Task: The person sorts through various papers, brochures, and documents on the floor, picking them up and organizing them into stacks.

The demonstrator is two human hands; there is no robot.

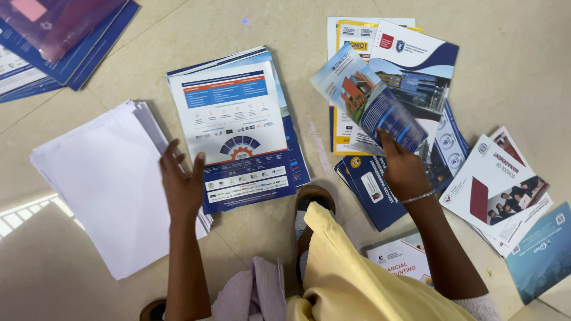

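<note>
My right hand [403,169] grips the lower corner of a folded brochure [369,101] with a building photo, lifted above a scattered heap of leaflets [416,65]. My left hand [181,184] hovers with fingers spread, holding nothing, over the gap between a stack of plain white sheets [101,178] and a neat pile of blue and white flyers [238,128]. Its fingertips are close to the flyer pile's lower left corner.
Everything lies on a beige tiled floor [511,53]. More brochures [496,190] spread at the right, a blue booklet [544,252] at the far right edge. A purple and blue stack [59,35] sits top left. A sandal [312,199] and yellow cloth [351,273] are at the bottom.
</note>
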